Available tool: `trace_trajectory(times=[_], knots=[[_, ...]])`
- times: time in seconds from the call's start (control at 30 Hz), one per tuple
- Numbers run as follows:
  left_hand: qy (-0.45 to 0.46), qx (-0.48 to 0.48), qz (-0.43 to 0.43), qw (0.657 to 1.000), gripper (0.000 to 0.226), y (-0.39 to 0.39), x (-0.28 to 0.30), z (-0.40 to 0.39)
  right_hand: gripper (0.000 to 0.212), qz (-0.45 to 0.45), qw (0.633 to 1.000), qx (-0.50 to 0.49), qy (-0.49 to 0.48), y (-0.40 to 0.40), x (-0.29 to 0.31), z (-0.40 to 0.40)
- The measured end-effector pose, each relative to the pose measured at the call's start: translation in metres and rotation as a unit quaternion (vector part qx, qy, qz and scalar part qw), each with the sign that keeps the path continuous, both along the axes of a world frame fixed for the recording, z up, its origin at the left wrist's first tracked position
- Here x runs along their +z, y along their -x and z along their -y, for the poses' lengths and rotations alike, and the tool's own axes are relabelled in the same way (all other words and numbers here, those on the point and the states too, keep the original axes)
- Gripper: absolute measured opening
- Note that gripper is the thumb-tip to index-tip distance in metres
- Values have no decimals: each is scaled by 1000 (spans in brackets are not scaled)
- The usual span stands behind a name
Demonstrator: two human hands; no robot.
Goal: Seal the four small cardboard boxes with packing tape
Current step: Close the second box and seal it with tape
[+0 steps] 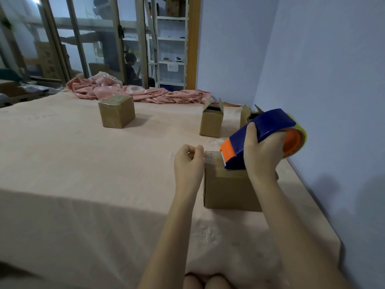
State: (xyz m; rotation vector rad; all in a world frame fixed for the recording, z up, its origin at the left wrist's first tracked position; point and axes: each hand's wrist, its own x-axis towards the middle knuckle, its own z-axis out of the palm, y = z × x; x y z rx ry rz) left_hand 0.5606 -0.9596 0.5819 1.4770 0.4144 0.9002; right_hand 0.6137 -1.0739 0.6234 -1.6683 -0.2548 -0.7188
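Note:
A small cardboard box (227,190) stands in front of me on the pink-covered surface. My right hand (262,155) grips a blue and orange tape dispenser (264,130) resting on the box's top. My left hand (188,163) pinches the clear tape end (211,158) at the box's left top edge. A closed, taped box (116,113) stands farther back at the left. Two boxes with open flaps, one (211,122) and another (248,116) partly hidden by the dispenser, stand at the back right.
A crumpled pink cloth (135,91) lies along the far edge of the surface (83,174). A pale blue wall (333,101) runs close on the right. Glass doors and shelves stand behind, with persons beyond the glass.

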Motion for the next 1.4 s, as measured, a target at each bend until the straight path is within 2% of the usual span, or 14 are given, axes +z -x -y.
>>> trace_trajectory(times=[0.1, 0.27, 0.47, 0.6, 0.7, 0.8, 0.83, 0.9, 0.97, 1.03, 1.2, 1.27, 1.33, 1.4], knots=[[-39, 26, -19, 999, 25, 2, -7, -1, 47, 8, 999, 4, 34, -1, 2, 2], [-45, 9, -96, 994, 24, 1, -10, -11, 42, 40, 989, -19, 138, 0, 7, -5], [-9, -23, -142, 990, 22, -1, -16, -14, 41, 44, 976, -49, 210, -1, 7, -11], [18, -35, -145, 989, 35, -4, -24, -8, 43, 34, 975, -51, 214, -1, 7, -10], [-38, -46, -222, 973, 43, -3, -34, -3, 42, 36, 976, -50, 209, -1, 7, -10], [-40, -83, -275, 957, 60, 3, -44, -1, 42, 35, 976, -53, 207, -1, 7, -10], [-50, -64, -264, 961, 55, 5, -46, 0, 42, 35, 976, -54, 206, 0, 7, -11], [-46, -23, -170, 984, 37, 11, -46, 7, 42, 36, 977, -55, 201, 1, 6, -11], [-16, -64, -61, 996, 39, 12, -41, 18, 43, 32, 979, -55, 195, 1, 6, -11], [10, -130, -19, 991, 48, 11, -41, 31, 44, 26, 979, -57, 196, -1, 7, -11], [42, -161, -3, 986, 64, 18, -50, 42, 44, 33, 981, -58, 181, 0, 6, -11], [37, -168, -55, 983, 77, 23, -53, 39, 44, 36, 983, -59, 172, 1, 6, -10], [-19, -139, -118, 983, 84, 25, -52, 36, 44, 32, 984, -57, 168, 1, 5, -10], [-164, -64, -120, 977, 67, 27, -43, 34, 43, 29, 984, -52, 167, 0, 6, -9]])
